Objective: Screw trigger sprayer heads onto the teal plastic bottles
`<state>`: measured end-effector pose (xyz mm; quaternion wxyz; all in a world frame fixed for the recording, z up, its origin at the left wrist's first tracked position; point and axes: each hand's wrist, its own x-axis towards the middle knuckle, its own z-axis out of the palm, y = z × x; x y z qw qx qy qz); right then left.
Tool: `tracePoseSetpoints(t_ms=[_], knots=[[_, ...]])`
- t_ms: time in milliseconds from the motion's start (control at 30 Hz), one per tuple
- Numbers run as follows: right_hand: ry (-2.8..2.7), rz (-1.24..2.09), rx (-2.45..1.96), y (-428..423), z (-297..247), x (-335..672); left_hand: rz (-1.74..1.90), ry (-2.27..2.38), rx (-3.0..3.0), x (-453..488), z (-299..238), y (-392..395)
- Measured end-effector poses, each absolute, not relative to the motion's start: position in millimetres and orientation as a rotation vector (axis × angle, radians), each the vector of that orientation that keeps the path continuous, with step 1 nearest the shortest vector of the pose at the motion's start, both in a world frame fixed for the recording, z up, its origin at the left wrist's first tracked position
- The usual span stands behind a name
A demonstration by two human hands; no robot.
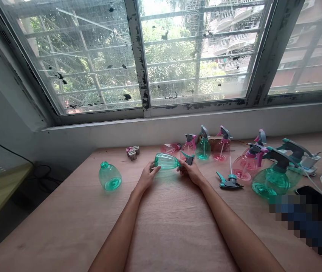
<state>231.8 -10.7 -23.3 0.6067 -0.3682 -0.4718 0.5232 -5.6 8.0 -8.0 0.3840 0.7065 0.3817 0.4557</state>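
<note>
Left hand (149,172), right hand (191,172): grips closed on translucent green tapering bottle (166,161), base and neck.

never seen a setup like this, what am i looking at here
There is no machine: these are a person's bare hands, seen from a camera worn on that person's head, looking forward and down. The left hand holds the base of a green bottle on its side; the right hand grips it near the spray head. On the table are an open green bottle, a loose spray head, small blocks and other spray bottles, pink and green.
</note>
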Motion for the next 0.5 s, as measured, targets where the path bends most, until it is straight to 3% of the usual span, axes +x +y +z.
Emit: tracePoseSetpoints(t_ms=[500], knots=[[-1.110, 1.184, -0.843, -7.8, -26.3, 232.1, 1.158, 1.037, 1.694, -7.2, -7.4, 10.5]])
